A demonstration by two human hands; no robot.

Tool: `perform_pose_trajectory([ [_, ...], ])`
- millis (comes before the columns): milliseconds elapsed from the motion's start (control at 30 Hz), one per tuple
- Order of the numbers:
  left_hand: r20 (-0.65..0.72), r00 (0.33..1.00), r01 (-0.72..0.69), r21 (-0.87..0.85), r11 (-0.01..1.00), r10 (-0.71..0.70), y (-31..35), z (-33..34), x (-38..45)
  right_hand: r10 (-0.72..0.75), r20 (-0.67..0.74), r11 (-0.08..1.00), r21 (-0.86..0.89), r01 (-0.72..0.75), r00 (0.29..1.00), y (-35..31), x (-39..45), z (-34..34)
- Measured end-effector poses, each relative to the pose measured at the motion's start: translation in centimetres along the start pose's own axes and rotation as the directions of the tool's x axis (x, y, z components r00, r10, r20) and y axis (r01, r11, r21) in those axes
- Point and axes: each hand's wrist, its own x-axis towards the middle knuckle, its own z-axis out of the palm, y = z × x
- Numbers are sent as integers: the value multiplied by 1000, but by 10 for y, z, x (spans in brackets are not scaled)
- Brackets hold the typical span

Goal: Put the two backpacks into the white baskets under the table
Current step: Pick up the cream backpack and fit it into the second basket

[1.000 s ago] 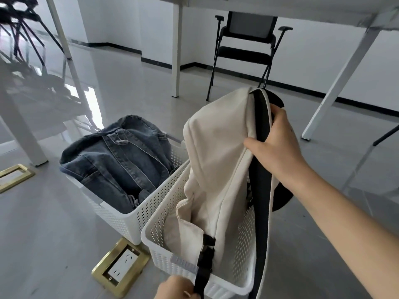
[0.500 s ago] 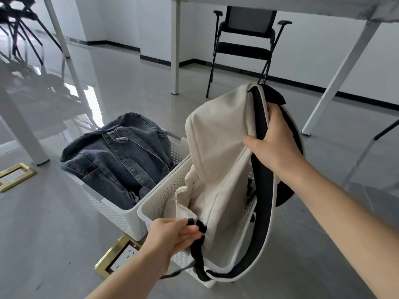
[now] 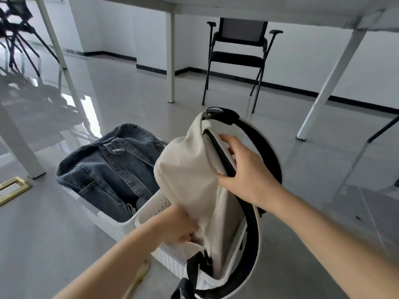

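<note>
A cream backpack point(image 3: 190, 169) with black straps stands partly inside the nearer white basket point(image 3: 170, 258) on the floor under the table. My right hand point(image 3: 246, 175) grips its upper edge by the black trim. My left hand point(image 3: 179, 225) is closed on the cream fabric low down, inside the basket's rim. A black strap loops out over the basket's right side. A denim backpack point(image 3: 110, 167) lies in the second white basket point(image 3: 108, 225), just to the left and touching the first.
White table legs point(image 3: 330, 83) stand right, centre and left. A black chair point(image 3: 237, 59) is behind the baskets. Brass floor sockets point(image 3: 13, 188) sit in the grey floor at the left and near my left forearm.
My left hand has moved from the black strap buckle up onto the cream fabric in the basket. The backpack's top has tilted further away and sunk lower. The view moved closer.
</note>
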Motion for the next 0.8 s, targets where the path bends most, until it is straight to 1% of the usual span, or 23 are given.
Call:
perform_pose_trajectory([
  [33,-110,994,-24,-82,996,15,2,-20,-8,7,-9,1000,1,-7,1000,2,-2,0],
  [67,-247,969,-62,-157,986,21,4,-37,-18,9,-19,1000,10,-9,1000,3,-3,2],
  [100,-387,922,-111,-225,968,16,8,-53,-25,3,-31,1000,23,-2,1000,3,-4,3],
  [133,-487,873,-182,-302,936,12,15,-67,-29,-8,-41,999,36,10,999,1,-3,5],
  [167,-532,846,-263,-400,878,11,22,-80,-31,-23,-46,999,48,25,999,-2,-2,7],
  [200,-517,856,-321,-493,809,25,31,-91,-30,-34,-36,998,50,36,999,-5,0,9],
  [233,-465,884,-339,-569,750,47,39,-98,-28,-49,-14,998,48,50,999,-8,2,11],
  [267,-409,911,-316,-599,735,58,46,-104,-25,-62,18,997,46,62,998,-10,4,13],
  [333,-322,945,-246,-603,759,50,53,-107,-21,-79,94,995,76,72,992,-14,7,11],
  [400,-247,968,-194,-618,762,46,51,-108,-17,-44,195,991,133,18,980,-13,9,4],
  [467,-155,985,-160,-672,723,74,47,-113,-16,14,320,983,167,-71,947,-3,7,0],
  [533,-158,986,-154,-740,654,53,36,-123,-12,108,451,964,170,-204,886,14,0,0],
  [567,-177,984,-156,-766,624,28,30,-127,-10,168,522,942,166,-293,836,23,-5,1],
  [600,-197,980,-159,-781,604,3,26,-130,-9,243,593,912,131,-389,767,32,-12,3],
  [633,-238,971,-174,-791,586,-33,22,-131,-10,310,654,888,60,-456,690,39,-20,5],
  [667,-288,954,-185,-792,582,-89,20,-131,-11,365,699,879,-40,-476,615,45,-27,6],
  [700,-333,932,-194,-790,581,-141,16,-131,-10,406,719,876,-129,-465,564,50,-32,6],
  [733,-359,916,-195,-787,585,-177,13,-130,-9,452,714,862,-196,-468,535,52,-34,2],
  [767,-368,911,-196,-786,586,-188,10,-129,-7,490,698,838,-212,-502,523,50,-32,-3],
  [800,-368,912,-198,-782,590,-182,9,-127,-7,511,679,814,-184,-551,527,44,-28,-12],
])
